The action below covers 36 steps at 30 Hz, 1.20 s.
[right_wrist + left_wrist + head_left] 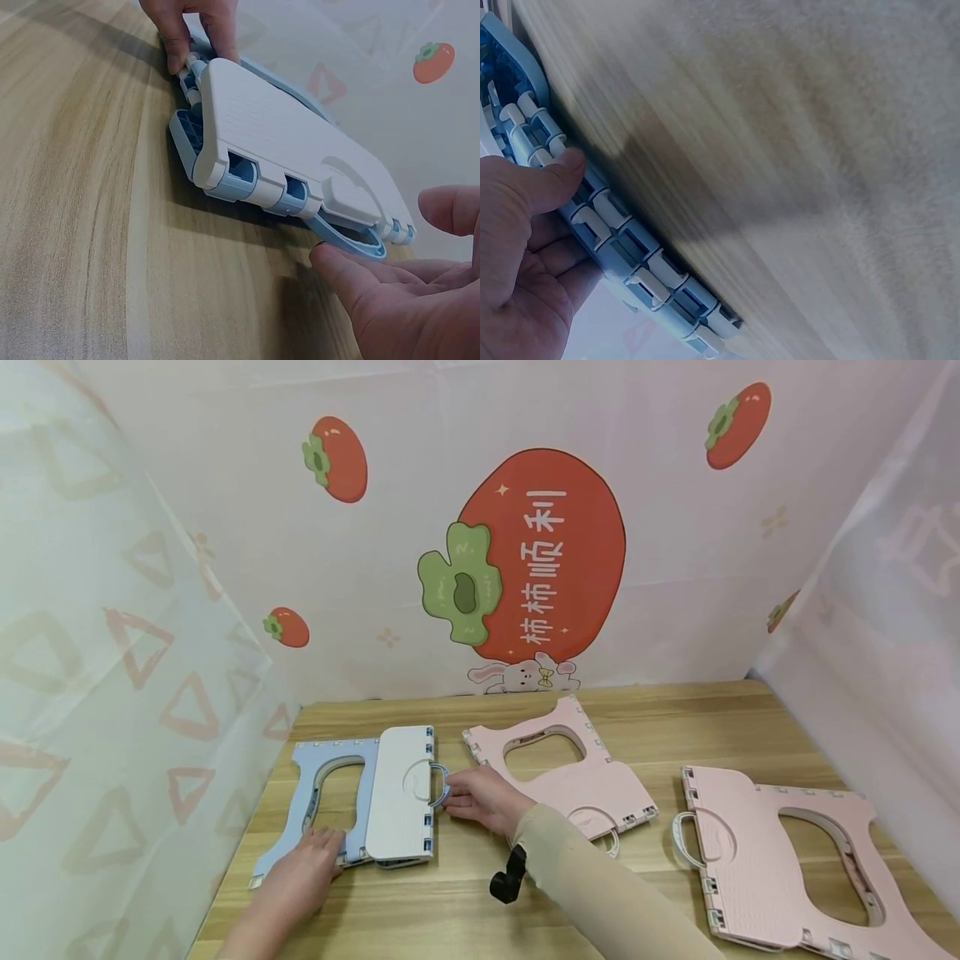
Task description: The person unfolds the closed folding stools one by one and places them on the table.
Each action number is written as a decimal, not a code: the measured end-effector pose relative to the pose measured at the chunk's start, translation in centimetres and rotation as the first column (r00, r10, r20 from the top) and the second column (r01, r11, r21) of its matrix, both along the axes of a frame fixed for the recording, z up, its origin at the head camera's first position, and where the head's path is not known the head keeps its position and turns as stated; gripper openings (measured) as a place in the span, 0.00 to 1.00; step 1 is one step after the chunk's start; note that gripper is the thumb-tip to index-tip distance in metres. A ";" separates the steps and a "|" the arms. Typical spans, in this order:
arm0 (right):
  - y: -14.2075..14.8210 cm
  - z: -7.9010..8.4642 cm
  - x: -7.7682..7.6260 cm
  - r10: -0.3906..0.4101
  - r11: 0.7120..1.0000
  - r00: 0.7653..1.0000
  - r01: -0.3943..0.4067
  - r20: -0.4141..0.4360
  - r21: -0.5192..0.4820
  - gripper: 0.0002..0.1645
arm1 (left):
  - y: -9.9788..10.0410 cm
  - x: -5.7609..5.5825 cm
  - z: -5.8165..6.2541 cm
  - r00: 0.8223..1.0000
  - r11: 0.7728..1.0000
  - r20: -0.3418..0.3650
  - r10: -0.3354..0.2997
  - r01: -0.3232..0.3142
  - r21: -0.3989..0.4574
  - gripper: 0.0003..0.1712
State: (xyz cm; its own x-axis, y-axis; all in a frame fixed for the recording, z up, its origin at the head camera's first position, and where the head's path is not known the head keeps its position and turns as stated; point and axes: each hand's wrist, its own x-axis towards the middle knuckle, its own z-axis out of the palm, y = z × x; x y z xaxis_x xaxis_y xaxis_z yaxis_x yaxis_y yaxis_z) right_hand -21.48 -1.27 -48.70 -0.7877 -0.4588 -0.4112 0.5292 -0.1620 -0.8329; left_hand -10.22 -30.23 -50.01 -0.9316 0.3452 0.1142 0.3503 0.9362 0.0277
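Observation:
A folded blue-and-white folding stool (pixel 401 797) lies at the left of the table, its white top toward the right. My left hand (pixel 311 860) grips the stool's near hinged edge. In the left wrist view, that hand's thumb lies over the blue hinges (pixel 622 240) and its fingers are curled behind them. At the stool's right side my right hand (pixel 483 797) is by the blue carry handle (pixel 442 785). The right wrist view shows a fingertip right at the handle loop (pixel 352 244), with the thumb well apart from it.
A pink folding stool (pixel 570 785) lies folded behind my right forearm, partly covered by it. Another pink folding stool (pixel 757 860) lies at the right, its handle facing left. A printed sheet (pixel 660 635) rises behind the wooden table (pixel 465 918), with further sheets at both sides.

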 end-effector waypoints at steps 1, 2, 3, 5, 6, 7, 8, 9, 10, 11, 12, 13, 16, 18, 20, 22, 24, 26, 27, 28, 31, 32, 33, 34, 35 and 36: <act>0.0 0.0 0.0 0.001 1.000 1.000 -0.001 -0.001 0.000 0.23 | 0.0 0.0 -0.1 1.000 1.000 -0.013 -0.002 0.002 0.003 0.22; 0.0 0.0 0.0 0.001 1.000 1.000 -0.001 -0.002 0.000 0.23 | 0.0 0.1 -0.2 1.000 1.000 -0.025 -0.005 0.005 0.002 0.23; 0.0 0.0 -0.1 0.002 1.000 1.000 -0.002 -0.003 -0.001 0.23 | 0.0 0.1 -0.2 0.999 1.000 -0.036 -0.008 0.008 0.003 0.23; 0.0 0.0 -0.1 -0.001 1.000 1.000 0.001 -0.002 -0.002 0.24 | 0.0 0.2 -0.4 0.998 1.000 -0.054 -0.014 0.014 0.003 0.23; 0.0 0.0 -0.1 -0.001 1.000 1.000 0.001 -0.001 -0.003 0.24 | -0.1 0.2 -0.5 0.998 1.000 -0.059 -0.018 0.018 0.001 0.24; 0.1 0.0 -0.1 -0.002 1.000 1.000 0.002 0.001 -0.003 0.24 | -0.1 0.3 -0.5 0.998 1.000 -0.067 -0.018 0.017 -0.003 0.24; 0.1 0.0 0.0 -0.005 1.000 1.000 0.005 0.003 -0.005 0.25 | -0.1 0.3 -0.6 0.997 1.000 -0.071 -0.021 0.020 -0.011 0.24; 0.1 0.0 0.0 -0.006 1.000 1.000 0.006 0.005 -0.008 0.25 | -0.1 0.3 -0.7 0.997 1.000 -0.073 -0.022 0.021 -0.013 0.24; 0.1 0.0 0.0 -0.007 1.000 1.000 0.007 0.008 -0.011 0.26 | -0.2 0.4 -0.7 0.997 1.000 -0.075 -0.022 0.021 -0.017 0.24; 0.1 0.0 0.1 -0.008 1.000 1.000 0.008 0.011 -0.015 0.26 | -0.2 0.4 -0.8 0.997 1.000 -0.076 -0.022 0.021 -0.020 0.24; 0.1 0.0 0.1 -0.008 1.000 1.000 0.008 0.006 -0.015 0.26 | -0.1 0.4 -0.7 0.997 1.000 -0.075 -0.022 0.021 -0.022 0.24; 0.2 0.1 0.1 -0.009 1.000 1.000 0.009 0.005 -0.018 0.26 | -0.1 0.5 -0.7 0.997 1.000 -0.077 -0.019 0.018 -0.025 0.24; 0.2 0.2 0.2 -0.013 1.000 1.000 0.013 0.004 -0.024 0.27 | 0.0 0.6 -0.6 0.998 1.000 -0.068 -0.008 0.007 -0.024 0.24; 0.2 0.2 0.2 -0.016 1.000 1.000 0.016 0.003 -0.025 0.27 | 0.0 0.6 -0.6 0.998 1.000 -0.069 -0.005 0.003 -0.028 0.24; 0.1 0.3 0.2 -0.021 0.999 1.000 0.021 0.010 -0.027 0.27 | 0.0 0.6 -0.7 0.997 0.999 -0.078 -0.007 0.004 -0.034 0.24; 0.1 0.3 0.2 -0.022 0.999 1.000 0.022 0.013 -0.027 0.27 | -0.1 0.6 -0.8 0.995 0.999 -0.100 -0.020 0.015 -0.042 0.24; 0.1 0.3 0.2 -0.022 0.999 1.000 0.023 0.015 -0.027 0.26 | -0.1 0.7 -1.0 0.992 0.998 -0.122 -0.033 0.027 -0.051 0.24; 0.1 0.3 0.2 -0.022 0.999 1.000 0.023 0.017 -0.029 0.27 | -0.2 0.7 -1.1 0.988 0.997 -0.149 -0.049 0.040 -0.060 0.24; 0.1 0.3 0.2 -0.023 0.999 1.000 0.023 0.016 -0.030 0.27 | -0.2 0.7 -1.2 0.986 0.997 -0.160 -0.053 0.043 -0.062 0.25; 0.1 0.3 0.2 -0.023 0.999 1.000 0.023 0.015 -0.031 0.27 | -0.2 0.7 -1.2 0.984 0.997 -0.168 -0.057 0.047 -0.062 0.25; 0.1 0.2 0.0 -0.033 0.999 0.999 0.034 0.010 -0.031 0.27 | -0.2 0.8 -1.3 0.977 0.996 -0.201 -0.067 0.055 -0.066 0.25; 0.1 0.2 0.0 -0.037 0.999 0.999 0.037 0.006 -0.029 0.27 | -0.2 0.8 -1.4 0.976 0.996 -0.206 -0.069 0.056 -0.068 0.26; 0.1 0.2 -0.1 -0.042 0.999 0.999 0.042 0.003 -0.028 0.26 | -0.2 0.7 -1.4 0.976 0.996 -0.206 -0.070 0.057 -0.069 0.26; 0.0 0.2 -0.1 -0.046 0.999 0.999 0.046 0.000 -0.026 0.26 | -0.2 0.7 -1.5 0.976 0.996 -0.205 -0.071 0.057 -0.072 0.26; 0.0 0.2 -0.2 -0.052 0.998 0.999 0.052 -0.002 -0.024 0.25 | -0.2 0.7 -1.5 0.977 0.996 -0.200 -0.070 0.056 -0.076 0.27; 0.0 0.2 -0.2 -0.056 0.998 0.998 0.056 -0.004 -0.024 0.25 | -0.2 0.8 -1.5 0.979 0.995 -0.191 -0.066 0.051 -0.080 0.27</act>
